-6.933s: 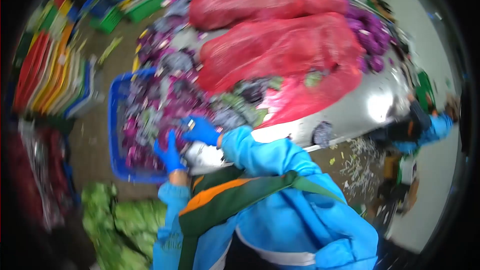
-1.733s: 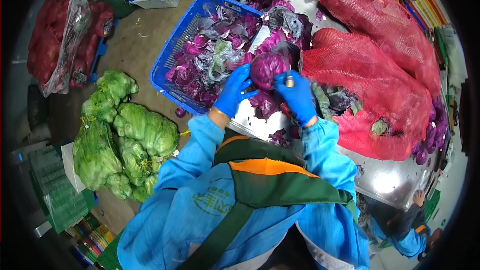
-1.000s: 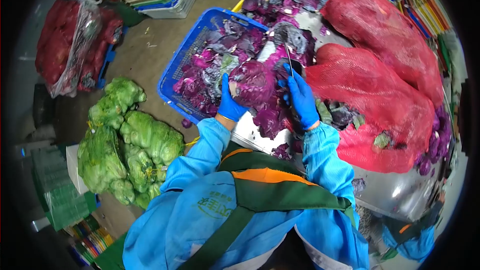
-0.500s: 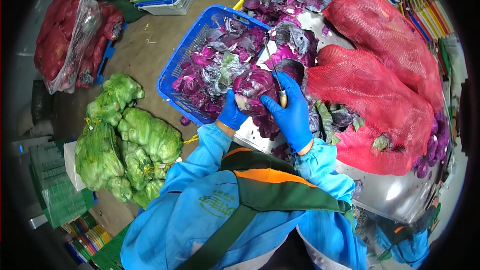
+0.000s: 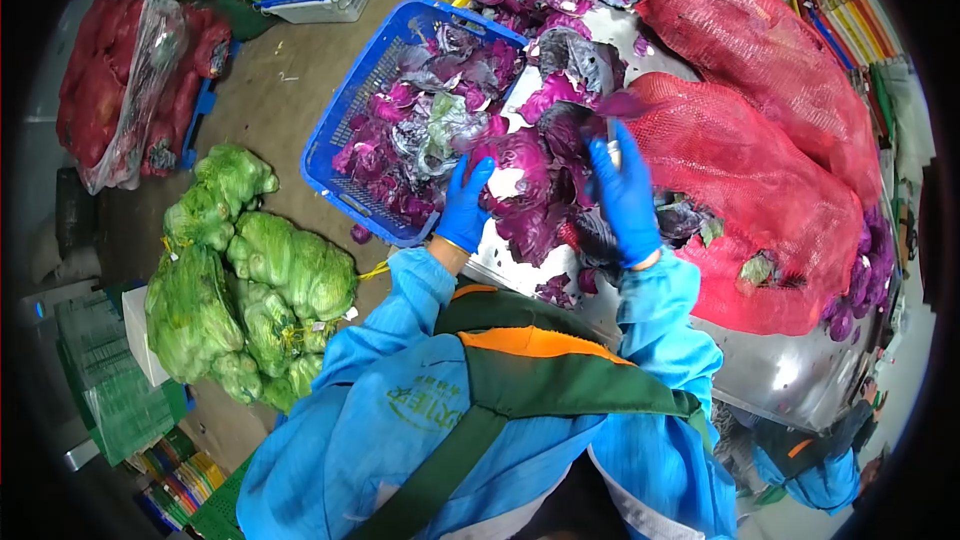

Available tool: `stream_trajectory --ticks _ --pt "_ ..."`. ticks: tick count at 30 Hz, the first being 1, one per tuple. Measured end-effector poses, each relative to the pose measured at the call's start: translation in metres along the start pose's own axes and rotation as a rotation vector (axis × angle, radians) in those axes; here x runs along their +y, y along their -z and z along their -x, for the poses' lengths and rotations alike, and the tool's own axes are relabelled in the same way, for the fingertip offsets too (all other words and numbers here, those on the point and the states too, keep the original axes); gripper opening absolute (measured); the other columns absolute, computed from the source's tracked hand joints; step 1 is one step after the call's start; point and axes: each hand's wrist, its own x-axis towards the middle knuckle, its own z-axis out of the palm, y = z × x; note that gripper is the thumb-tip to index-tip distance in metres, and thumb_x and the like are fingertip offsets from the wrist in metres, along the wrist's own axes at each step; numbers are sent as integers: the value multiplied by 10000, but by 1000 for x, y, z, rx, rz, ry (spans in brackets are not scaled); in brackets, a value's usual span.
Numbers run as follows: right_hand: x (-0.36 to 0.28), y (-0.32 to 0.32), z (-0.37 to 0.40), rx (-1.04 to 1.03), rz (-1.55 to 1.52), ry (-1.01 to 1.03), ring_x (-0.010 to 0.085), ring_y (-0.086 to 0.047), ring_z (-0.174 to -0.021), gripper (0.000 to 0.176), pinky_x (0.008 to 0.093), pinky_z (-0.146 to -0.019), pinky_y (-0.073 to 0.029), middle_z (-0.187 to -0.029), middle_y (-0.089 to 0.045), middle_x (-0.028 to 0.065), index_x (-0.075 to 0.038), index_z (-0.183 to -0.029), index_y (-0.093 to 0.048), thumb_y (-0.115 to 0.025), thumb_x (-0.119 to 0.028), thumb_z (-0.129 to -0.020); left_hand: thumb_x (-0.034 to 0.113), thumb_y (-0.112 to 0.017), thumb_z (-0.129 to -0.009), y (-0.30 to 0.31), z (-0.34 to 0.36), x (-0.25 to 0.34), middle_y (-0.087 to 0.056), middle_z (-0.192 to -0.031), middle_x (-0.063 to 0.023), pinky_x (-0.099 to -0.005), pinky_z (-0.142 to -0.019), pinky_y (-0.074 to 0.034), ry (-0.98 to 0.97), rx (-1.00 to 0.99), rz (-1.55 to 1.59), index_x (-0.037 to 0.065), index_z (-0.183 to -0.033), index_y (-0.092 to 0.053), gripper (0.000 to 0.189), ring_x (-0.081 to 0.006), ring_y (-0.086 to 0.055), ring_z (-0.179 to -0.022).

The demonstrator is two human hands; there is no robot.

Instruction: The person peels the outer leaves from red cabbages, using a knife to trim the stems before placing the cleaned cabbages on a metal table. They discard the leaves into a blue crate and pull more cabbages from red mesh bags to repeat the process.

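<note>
A red cabbage (image 5: 522, 162) with a pale cut patch sits over loose purple leaves on the metal table. My left hand (image 5: 464, 210), in a blue glove, grips its left side. My right hand (image 5: 626, 198), gloved too, has moved off the head and is closed on a knife (image 5: 614, 144), whose handle shows between thumb and fingers; its blade is smeared by motion. A blurred purple leaf (image 5: 622, 104) is just above the knife. Outer cabbage leaves (image 5: 590, 225) lie below and between my hands.
Left of my hands stands a blue basket (image 5: 322, 140) of purple leaves. Red mesh sacks (image 5: 745, 190) lie on the metal table (image 5: 775, 380) at right. Net bags of green vegetables (image 5: 290, 265) rest on the floor, with stacked crates (image 5: 320, 0) behind. Another person (image 5: 815, 465) is at lower right.
My right hand has swung right, away from the cabbage, with the knife. The head now shows a larger pale patch, and a leaf by the knife is in motion. My left hand stays beside the cabbage.
</note>
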Motion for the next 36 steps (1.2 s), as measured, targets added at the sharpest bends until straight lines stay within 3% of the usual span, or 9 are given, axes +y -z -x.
stream_trajectory --ticks 3,4,5,9,11,13,19,25,36 --pt "57 -10 22 -82 285 188 292 -583 -1127 429 359 -965 -426 -1240 -582 217 -1 -1346 -463 -503 -225 -982 314 -729 -827 -2 5 -9 -525 -1275 -71 -442 -787 -561 23 90 -85 157 -1414 -347 717 -227 -564 -1133" --pt "57 -18 30 -129 218 265 307 -585 -1132 441 356 -952 -441 -1250 -577 223 1 -1340 -469 -523 -237 -972 357 -732 -820 -7 10 -8 -519 -1282 -74 -450 -794 -558 39 174 -158 164 -1411 -350 730 -236 -562 -1139" --pt "74 -24 35 -118 291 346 339 -592 -1108 468 372 -920 -458 -1234 -579 239 -6 -1361 -441 -535 -235 -964 378 -684 -858 -10 11 -10 -546 -1249 -68 -481 -786 -560 33 204 -182 163 -1299 -469 535 -247 -597 -1088" --pt "88 -37 40 -254 379 282 433 -599 -1014 586 430 -805 -498 -1188 -572 280 -26 -1431 -321 -568 -218 -936 411 -679 -857 -8 9 -12 -550 -1236 -65 -458 -764 -563 36 256 -210 171 -1293 -474 539 -241 -608 -1058" --pt "93 -37 35 -270 396 308 446 -605 -955 612 447 -760 -498 -1157 -581 278 -44 -1447 -289 -571 -213 -930 468 -732 -790 -7 6 -9 -521 -1273 -93 -449 -764 -560 74 202 -239 168 -1392 -371 764 -255 -587 -1102" --pt "99 -32 32 -286 415 326 459 -611 -897 641 465 -714 -498 -1126 -590 277 -62 -1463 -256 -574 -207 -925 462 -733 -791 -8 4 -8 -525 -1264 -92 -440 -769 -559 86 203 -251 160 -1379 -386 747 -249 -594 -1085" --pt "97 -35 32 -274 559 332 438 -620 -700 627 505 -593 -477 -929 -641 250 -85 -1455 -287 -572 -259 -925 427 -741 -796 -25 11 -3 -531 -1252 -85 -399 -772 -558 51 211 -261 138 -1349 -417 704 -227 -603 -1052" --pt "92 -59 40 -9 668 158 414 -620 -621 571 486 -546 -485 -789 -648 227 -92 -1410 -391 -579 -306 -915 460 -703 -817 -33 13 -13 -552 -1230 -90 -397 -773 -548 1 324 -283 166 -1343 -420 665 -232 -611 -1031" --pt "79 -63 28 82 697 95 419 -634 -682 447 490 -600 -501 -854 -661 223 -68 -1274 -538 -541 -351 -928 345 -803 -750 -38 0 -30 -501 -1287 -126 -365 -901 -494 -99 379 -91 33 -1397 -343 853 -228 -544 -1109"
